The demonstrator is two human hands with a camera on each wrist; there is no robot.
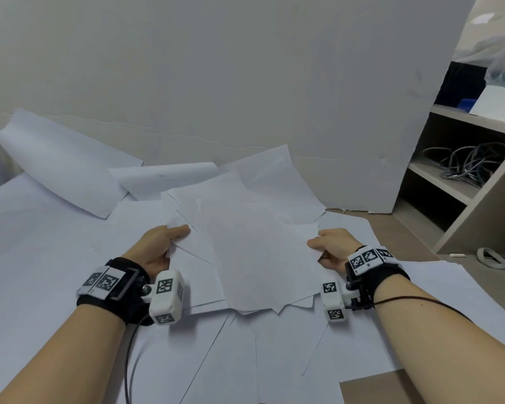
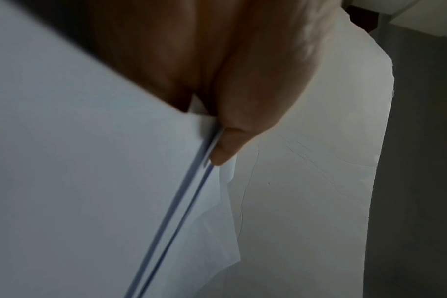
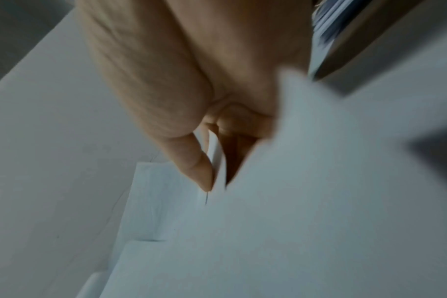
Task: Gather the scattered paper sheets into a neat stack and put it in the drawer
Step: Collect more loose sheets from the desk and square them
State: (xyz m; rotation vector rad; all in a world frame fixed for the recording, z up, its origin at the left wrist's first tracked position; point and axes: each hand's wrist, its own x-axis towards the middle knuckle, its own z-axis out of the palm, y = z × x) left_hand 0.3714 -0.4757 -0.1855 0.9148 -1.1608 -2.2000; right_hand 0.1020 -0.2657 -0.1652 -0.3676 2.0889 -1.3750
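Thin, matte white paper sheets (image 1: 254,258) are bunched into a loose, uneven sheaf, corners fanning out at odd angles, held just above the bench (image 1: 370,389). The left hand (image 1: 158,247) pinches the sheaf's left edge, thumb on top; the left wrist view shows the thumb (image 2: 227,145) pressed against several layered edges. The right hand (image 1: 333,249) pinches the right edge the same way, thumb (image 3: 191,161) over the paper. More flat sheets (image 1: 245,360) overlap on the brown bench beneath, and one curled sheet (image 1: 59,161) leans against the pale wall. To the right, an open beige shelf unit (image 1: 449,188) holds a tangle of grey cables (image 1: 470,164).
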